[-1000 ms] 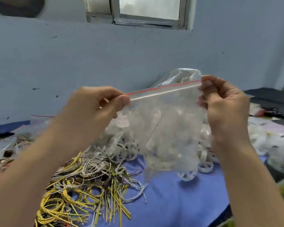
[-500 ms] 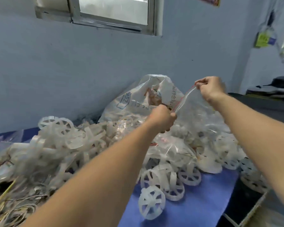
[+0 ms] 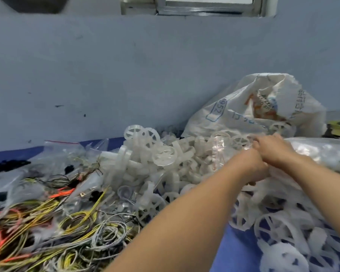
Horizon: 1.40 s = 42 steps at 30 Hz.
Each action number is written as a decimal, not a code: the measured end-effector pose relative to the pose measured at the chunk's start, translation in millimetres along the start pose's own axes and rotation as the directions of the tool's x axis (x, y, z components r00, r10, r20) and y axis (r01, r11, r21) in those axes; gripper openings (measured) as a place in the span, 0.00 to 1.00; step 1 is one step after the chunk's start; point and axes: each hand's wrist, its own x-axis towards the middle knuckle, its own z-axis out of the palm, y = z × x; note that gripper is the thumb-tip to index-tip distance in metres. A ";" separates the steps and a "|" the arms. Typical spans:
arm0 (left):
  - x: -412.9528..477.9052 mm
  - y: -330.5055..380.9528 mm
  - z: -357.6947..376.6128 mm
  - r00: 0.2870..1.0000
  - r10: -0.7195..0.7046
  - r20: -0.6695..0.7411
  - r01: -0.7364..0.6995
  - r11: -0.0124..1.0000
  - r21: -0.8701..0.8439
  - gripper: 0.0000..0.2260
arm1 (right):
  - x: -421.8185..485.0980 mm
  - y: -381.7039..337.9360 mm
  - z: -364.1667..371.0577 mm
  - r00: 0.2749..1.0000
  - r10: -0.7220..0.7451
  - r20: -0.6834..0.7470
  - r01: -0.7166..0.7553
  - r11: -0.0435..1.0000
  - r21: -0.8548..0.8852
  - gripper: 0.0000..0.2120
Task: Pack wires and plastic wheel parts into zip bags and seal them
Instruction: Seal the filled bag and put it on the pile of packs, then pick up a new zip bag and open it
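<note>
While both your arms reach forward over the blue table cover (image 3: 238, 250), your hands meet on top of the pile of white plastic wheels (image 3: 161, 160). Your left hand (image 3: 251, 167) lies with its knuckles up and its fingers curled down into clear plastic, but motion blur hides whether they pinch the film or only press on it, so I cannot tell its grasp. Your right hand (image 3: 273, 149) sits just beyond it, touching it, fingers bent toward a filled zip bag (image 3: 320, 154) that spreads out under your right wrist and off to the right; its fingertips are buried among the wheels, and I cannot tell whether they hold anything. Behind your hands a big white printed sack (image 3: 249, 112) leans against the wall (image 3: 126, 75). To your left, well apart from both hands, lies the tangle of yellow, grey and orange wires (image 3: 53, 228), with another clear bag (image 3: 65, 152) behind it.
</note>
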 end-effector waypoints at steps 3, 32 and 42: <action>-48.6 -29.1 -37.2 0.998 0.030 -0.058 -0.030 1.000 0.007 0.12 | -16.8 -25.8 -7.7 0.995 0.041 -0.088 -0.042 0.999 -0.014 0.20; -505.5 -365.1 -222.5 0.353 -0.615 -0.705 0.913 0.391 0.116 0.10 | -309.1 -466.6 9.1 0.644 -0.748 -0.160 0.743 0.561 0.365 0.20; -394.9 -202.7 -169.8 0.539 0.243 -0.807 0.512 0.666 0.543 0.05 | -285.2 -423.1 -32.0 0.818 -0.529 0.229 -0.382 -0.201 0.902 0.25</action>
